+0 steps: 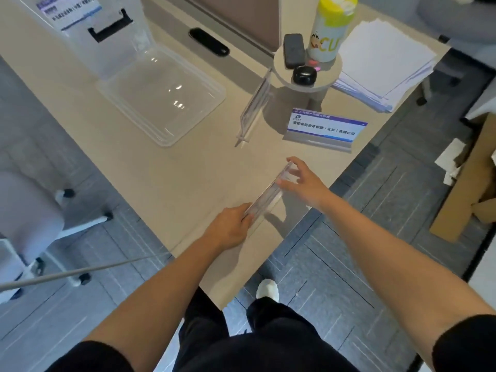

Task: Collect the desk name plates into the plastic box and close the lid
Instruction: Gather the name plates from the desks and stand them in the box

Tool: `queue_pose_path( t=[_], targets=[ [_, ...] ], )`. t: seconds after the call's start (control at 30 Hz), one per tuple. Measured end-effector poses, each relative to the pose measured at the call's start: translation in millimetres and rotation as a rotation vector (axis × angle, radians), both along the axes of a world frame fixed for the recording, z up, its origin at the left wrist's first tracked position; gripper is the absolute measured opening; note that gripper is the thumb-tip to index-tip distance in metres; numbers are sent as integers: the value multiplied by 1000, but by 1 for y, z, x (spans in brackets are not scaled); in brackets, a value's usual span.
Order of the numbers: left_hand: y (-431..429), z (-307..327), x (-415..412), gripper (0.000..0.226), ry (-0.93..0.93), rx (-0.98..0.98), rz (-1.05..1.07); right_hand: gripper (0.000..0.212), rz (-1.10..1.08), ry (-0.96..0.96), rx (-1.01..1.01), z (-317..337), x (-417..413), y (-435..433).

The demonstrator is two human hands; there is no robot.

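Observation:
A clear acrylic name plate (268, 194) stands on edge near the desk's front corner. My left hand (230, 226) grips its near end. My right hand (303, 181) touches its far end with fingers spread. A second name plate (255, 106) stands edge-on further back. A third name plate (324, 127) with a blue and white card faces me at the right. The clear plastic box (88, 30) stands at the back left, with a name plate inside. Its clear lid (161, 95) lies flat on the desk in front of it.
A small round stand (322, 81) carries a yellow-capped canister (330, 25), a dark case and a black earbud case. A paper stack (383, 63) lies at the back right. A black oval grommet (209, 45) sits in the desk. An office chair (32, 210) is at the left.

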State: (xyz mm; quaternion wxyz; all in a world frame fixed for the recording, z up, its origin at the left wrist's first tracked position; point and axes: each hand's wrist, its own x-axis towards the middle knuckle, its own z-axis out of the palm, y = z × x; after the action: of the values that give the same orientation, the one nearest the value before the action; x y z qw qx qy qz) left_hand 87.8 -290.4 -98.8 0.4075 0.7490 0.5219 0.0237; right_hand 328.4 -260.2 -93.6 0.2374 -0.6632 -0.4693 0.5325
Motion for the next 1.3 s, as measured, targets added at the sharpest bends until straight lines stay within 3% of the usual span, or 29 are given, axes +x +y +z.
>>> queue_pose_path(
  t=[0.17, 0.3, 0.37, 0.5, 0.67, 0.87, 1.0, 1.13, 1.3],
  targets=[
    [15, 39, -27, 36, -27, 25, -14, 53, 82, -143, 230, 41, 6, 22],
    [26, 68, -48, 37, 30, 106, -112, 42, 605, -776, 490, 93, -11, 44],
    [30, 77, -63, 38, 64, 132, -138, 42, 805, -964, 503, 114, -34, 50],
    [35, 90, -100, 40, 119, 147, -138, 25, 887, -966, 452, 133, -84, 47],
    [55, 110, -165, 36, 154, 183, -43, 25, 815, -936, 527, 146, -143, 43],
    [79, 122, -224, 65, 120, 314, -44, 26, 815, -997, 606, 170, -240, 47],
    [90, 114, -257, 38, 161, 372, -47, 23, 753, -990, 611, 196, -292, 54],
    [102, 122, -292, 35, 110, 427, -62, 20, 772, -1004, 632, 216, -328, 61],
    [132, 153, -330, 33, 221, 531, -138, 26, 788, -1055, 614, 233, -359, 80]
  ],
)
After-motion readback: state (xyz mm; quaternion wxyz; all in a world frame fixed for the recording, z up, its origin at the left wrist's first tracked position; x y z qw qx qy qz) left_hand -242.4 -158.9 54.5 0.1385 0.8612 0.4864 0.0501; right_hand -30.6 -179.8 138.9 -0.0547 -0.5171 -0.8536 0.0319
